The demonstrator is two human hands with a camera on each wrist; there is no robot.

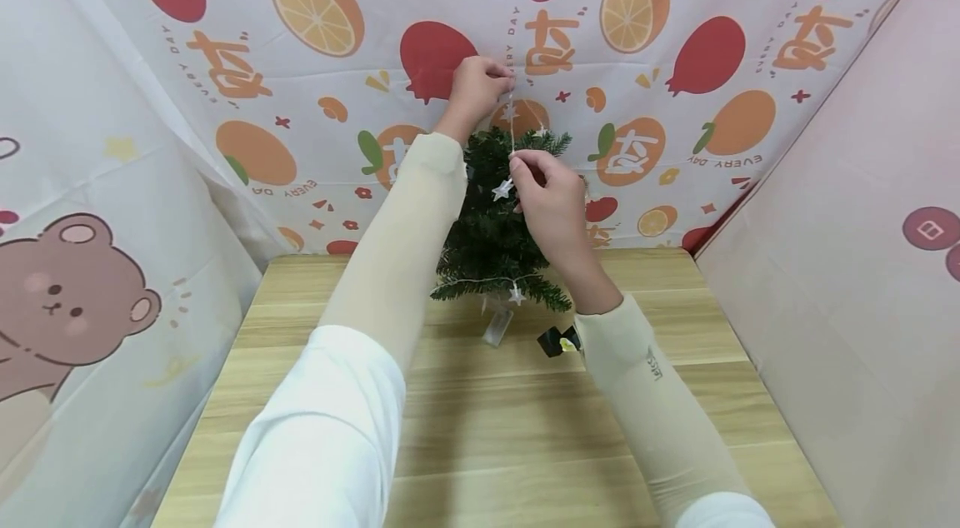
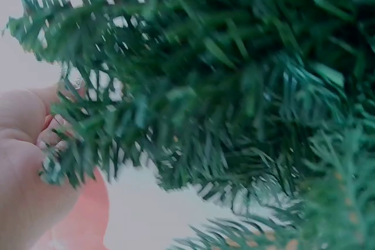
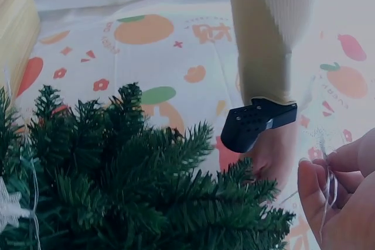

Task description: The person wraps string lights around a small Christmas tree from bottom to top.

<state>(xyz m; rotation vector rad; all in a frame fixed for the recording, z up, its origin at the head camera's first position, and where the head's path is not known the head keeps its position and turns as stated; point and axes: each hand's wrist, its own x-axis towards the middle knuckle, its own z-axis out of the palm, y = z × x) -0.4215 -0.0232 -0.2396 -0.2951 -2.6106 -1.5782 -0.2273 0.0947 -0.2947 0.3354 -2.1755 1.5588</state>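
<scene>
A small green artificial Christmas tree (image 1: 491,220) stands at the back of the table, hung with a thin string of star lights. Above the treetop, my left hand (image 1: 477,91) pinches the light string between thumb and fingertips. Lower and nearer, my right hand (image 1: 555,199) pinches the same string, which runs taut between both hands. A white star light (image 1: 502,190) dangles beside the right fingers. In the right wrist view, clear wires (image 3: 329,188) pass through the right hand's pinch. Branches partly hide the left hand (image 2: 29,150) in the left wrist view.
Another star light (image 1: 517,293) hangs on a low branch. A clear, flat box (image 1: 497,326) lies on the wooden table (image 1: 480,445) below the tree, near a small black object (image 1: 551,341). Fruit-printed cloth (image 1: 322,95) hangs close behind the tree.
</scene>
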